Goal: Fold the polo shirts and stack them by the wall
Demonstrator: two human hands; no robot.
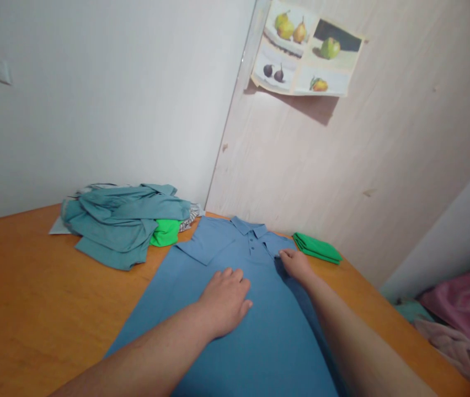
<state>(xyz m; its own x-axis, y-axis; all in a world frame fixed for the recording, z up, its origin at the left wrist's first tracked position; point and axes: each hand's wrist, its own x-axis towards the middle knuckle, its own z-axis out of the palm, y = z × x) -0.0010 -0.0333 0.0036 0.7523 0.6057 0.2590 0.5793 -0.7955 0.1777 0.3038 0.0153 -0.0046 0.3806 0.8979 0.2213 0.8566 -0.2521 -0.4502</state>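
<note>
Pinching one blue polo shirt (276, 320) at its right-side sleeve (278, 243)

Your right hand (295, 264) is clamped on that sleeve; your left hand (225, 300) rests mid-shirt, palm down, fingers loose. The shirt lies mid-scene on one table (32, 309), collar far. One clothes heap (119, 215) sits far left, one folded green cloth (316, 248) far right.

Table (44, 309): passable left of shirt (276, 336), nearside.
Pile (115, 220): blocks rear left.
Folded cloth (316, 248): blocks rear right.

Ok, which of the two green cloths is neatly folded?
The green cloth right of the blue shirt, near the right hand; the other green piece lies rumpled in the pile at left.
</note>
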